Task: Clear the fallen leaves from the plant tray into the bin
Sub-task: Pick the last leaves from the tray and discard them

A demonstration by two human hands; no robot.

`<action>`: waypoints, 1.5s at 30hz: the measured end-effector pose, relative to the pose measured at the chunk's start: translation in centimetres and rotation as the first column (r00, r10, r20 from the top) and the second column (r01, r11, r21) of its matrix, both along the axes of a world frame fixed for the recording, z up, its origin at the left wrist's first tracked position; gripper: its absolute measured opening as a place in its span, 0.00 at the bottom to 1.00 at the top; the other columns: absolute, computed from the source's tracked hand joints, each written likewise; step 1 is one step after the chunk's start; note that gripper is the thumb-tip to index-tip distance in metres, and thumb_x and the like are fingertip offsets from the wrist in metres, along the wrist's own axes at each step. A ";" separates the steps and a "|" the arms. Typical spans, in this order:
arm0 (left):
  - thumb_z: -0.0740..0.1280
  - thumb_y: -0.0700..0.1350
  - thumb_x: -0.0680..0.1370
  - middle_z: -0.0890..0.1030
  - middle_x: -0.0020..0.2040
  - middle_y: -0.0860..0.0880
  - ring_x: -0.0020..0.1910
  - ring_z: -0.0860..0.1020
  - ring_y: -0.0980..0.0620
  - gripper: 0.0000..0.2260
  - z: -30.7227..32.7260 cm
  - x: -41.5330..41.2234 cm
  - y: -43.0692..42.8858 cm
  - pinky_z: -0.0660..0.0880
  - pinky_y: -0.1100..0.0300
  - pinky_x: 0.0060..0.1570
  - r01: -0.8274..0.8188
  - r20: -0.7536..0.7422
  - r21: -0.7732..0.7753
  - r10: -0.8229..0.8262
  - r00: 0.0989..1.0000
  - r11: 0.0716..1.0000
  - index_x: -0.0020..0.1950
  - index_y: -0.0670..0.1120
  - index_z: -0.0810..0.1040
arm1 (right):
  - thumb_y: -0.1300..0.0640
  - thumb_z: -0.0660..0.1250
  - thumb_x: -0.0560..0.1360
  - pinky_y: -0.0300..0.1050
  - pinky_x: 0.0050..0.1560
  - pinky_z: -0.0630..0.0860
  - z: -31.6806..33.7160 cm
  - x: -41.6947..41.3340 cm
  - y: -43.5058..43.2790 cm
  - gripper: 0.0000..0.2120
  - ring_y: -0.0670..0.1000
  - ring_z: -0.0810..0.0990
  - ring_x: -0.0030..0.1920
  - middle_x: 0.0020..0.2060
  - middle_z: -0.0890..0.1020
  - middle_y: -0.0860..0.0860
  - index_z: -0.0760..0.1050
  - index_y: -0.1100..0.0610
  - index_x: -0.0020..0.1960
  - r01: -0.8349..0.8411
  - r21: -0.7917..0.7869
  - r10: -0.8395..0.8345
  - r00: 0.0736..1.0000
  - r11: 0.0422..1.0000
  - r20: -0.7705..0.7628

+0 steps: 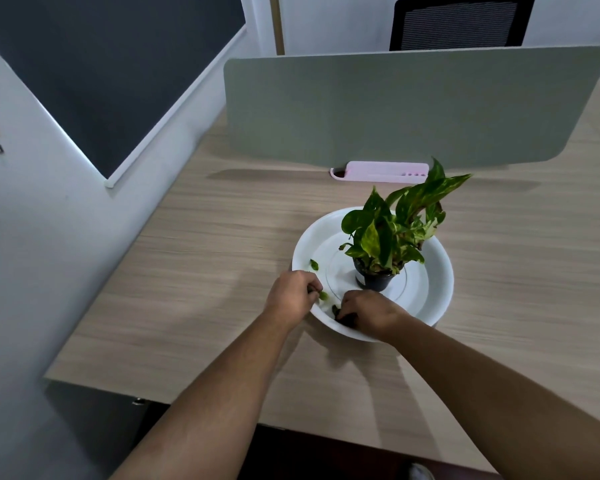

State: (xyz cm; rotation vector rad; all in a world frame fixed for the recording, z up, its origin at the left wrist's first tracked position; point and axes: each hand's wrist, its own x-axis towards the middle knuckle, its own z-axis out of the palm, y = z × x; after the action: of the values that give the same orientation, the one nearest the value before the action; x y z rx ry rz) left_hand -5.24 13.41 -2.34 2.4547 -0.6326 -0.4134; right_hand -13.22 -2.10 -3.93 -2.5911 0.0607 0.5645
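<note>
Wood desk (187, 237): white round tray (440, 271); left hand (291, 296), right hand (371, 313) each pinching small green leaves (323, 295).

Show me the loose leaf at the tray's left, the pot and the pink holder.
Loose leaf (314, 264), head view, its middle.
Pot (376, 282), head view, dark front wall.
Pink holder (385, 171), head view, front face.

Round white plant tray (439, 271), small green fallen leaf (314, 264) inside its left rim

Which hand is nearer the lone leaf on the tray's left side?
Left. The left hand sits just in front of the leaf; the right hand is farther right, before the pot.
</note>
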 end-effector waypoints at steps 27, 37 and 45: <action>0.68 0.36 0.72 0.86 0.44 0.45 0.38 0.78 0.53 0.07 5.3 -1.9 19.8 0.74 0.66 0.44 -0.528 0.071 -0.111 0.536 0.841 0.842 0.46 0.42 0.84 | 0.69 0.69 0.69 0.21 0.33 0.70 5.5 4.9 18.0 0.05 0.38 0.77 0.30 0.35 0.81 0.52 0.83 0.63 0.42 0.083 0.508 -0.208 0.959 0.857 0.194; 0.68 0.38 0.72 0.85 0.46 0.42 0.48 0.81 0.45 0.08 -2.5 -14.0 39.9 0.73 0.60 0.44 -0.840 -0.060 0.104 0.846 0.530 0.533 0.48 0.44 0.84 | 0.66 0.69 0.68 0.35 0.45 0.70 0.4 2.0 39.1 0.06 0.47 0.77 0.41 0.38 0.84 0.55 0.83 0.60 0.41 -0.358 0.364 0.330 0.934 0.860 0.140; 0.67 0.36 0.72 0.85 0.46 0.44 0.45 0.82 0.47 0.07 -14.8 -19.6 45.1 0.78 0.56 0.47 -0.867 -0.255 0.183 0.874 0.413 0.463 0.46 0.44 0.83 | 0.65 0.67 0.72 0.38 0.46 0.72 -10.4 0.0 45.7 0.05 0.49 0.78 0.44 0.41 0.80 0.52 0.81 0.60 0.45 -0.432 0.251 0.464 0.882 0.866 -0.080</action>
State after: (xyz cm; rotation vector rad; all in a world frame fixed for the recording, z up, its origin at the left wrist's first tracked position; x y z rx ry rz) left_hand -24.89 58.53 -17.17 2.2635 0.8388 -0.3409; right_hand -13.19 43.65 -14.35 -2.3364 -0.5485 0.8607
